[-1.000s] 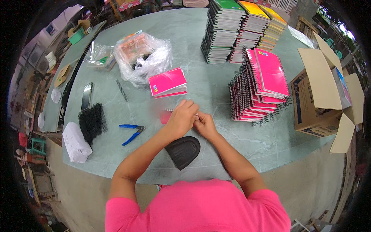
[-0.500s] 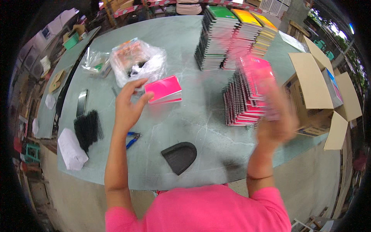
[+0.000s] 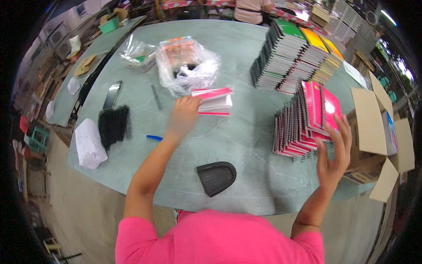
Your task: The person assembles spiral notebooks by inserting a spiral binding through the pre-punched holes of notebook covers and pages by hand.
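Observation:
My left hand (image 3: 184,113) is closed on the left edge of a small unbound notebook (image 3: 216,105). Its pink-red cover is tilted up, showing white pages beneath. On the right, a leaning pile of pink-red spiral notebooks (image 3: 324,104) rises from the table. Just in front of that pile is my right hand (image 3: 335,152), thumb and fingers apart, with nothing visible in it. Some fingers are close to the top notebook; whether they touch it I cannot tell.
Taller notebook stacks (image 3: 281,55) stand behind the pile, beside an open carton (image 3: 368,123). A plastic bag (image 3: 189,66) lies far left of centre. Black binding coils (image 3: 115,125), a white wrapped bundle (image 3: 91,143), blue-handled tool (image 3: 154,138) and black rounded pad (image 3: 216,178) lie nearer.
The whole view has shifted. My left hand has closed over the notebook's edge, and its cover has lifted. My right hand has drawn back from the pile's top, its fingers now spread.

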{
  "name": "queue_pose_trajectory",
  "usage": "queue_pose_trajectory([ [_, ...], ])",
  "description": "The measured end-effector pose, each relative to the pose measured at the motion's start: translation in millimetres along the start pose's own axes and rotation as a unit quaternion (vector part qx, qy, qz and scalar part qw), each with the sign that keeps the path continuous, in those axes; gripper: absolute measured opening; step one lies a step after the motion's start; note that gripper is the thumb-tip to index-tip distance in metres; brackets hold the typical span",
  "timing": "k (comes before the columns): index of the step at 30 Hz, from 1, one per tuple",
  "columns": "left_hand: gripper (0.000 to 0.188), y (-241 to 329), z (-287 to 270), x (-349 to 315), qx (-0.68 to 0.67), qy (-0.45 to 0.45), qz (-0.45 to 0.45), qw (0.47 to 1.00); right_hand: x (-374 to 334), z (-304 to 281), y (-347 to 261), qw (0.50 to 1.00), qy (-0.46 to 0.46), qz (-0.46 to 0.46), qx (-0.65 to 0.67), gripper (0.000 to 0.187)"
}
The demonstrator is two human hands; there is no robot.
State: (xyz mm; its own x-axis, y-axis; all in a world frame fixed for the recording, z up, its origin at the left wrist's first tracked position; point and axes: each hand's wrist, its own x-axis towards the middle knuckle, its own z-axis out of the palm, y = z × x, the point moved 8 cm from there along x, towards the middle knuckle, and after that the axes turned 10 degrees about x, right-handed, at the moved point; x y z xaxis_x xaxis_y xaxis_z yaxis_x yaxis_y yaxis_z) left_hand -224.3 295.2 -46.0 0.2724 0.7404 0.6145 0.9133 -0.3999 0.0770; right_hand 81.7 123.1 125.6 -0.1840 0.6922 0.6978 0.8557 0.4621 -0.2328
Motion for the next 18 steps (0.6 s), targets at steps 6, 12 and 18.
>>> queue_pose_trajectory([
  [6, 0.020, 58.1, -24.4, -26.0, -0.532, -0.101, -0.206, 0.815, -33.4, 170.9, 3.8, 0.779, 0.094, 0.277, 0.554, 0.045],
  [12, 0.027, -9.1, -6.1, -53.9, -0.333, -0.133, -0.181, 0.916, -40.9, 216.1, 13.6, 0.763, -0.096, 0.333, 0.546, 0.022],
  [18, 0.025, -129.7, 16.7, -55.6, 0.081, -0.070, -0.262, 0.959, -51.1, 253.2, -15.0, 0.932, -0.321, 0.116, 0.125, 0.026],
])
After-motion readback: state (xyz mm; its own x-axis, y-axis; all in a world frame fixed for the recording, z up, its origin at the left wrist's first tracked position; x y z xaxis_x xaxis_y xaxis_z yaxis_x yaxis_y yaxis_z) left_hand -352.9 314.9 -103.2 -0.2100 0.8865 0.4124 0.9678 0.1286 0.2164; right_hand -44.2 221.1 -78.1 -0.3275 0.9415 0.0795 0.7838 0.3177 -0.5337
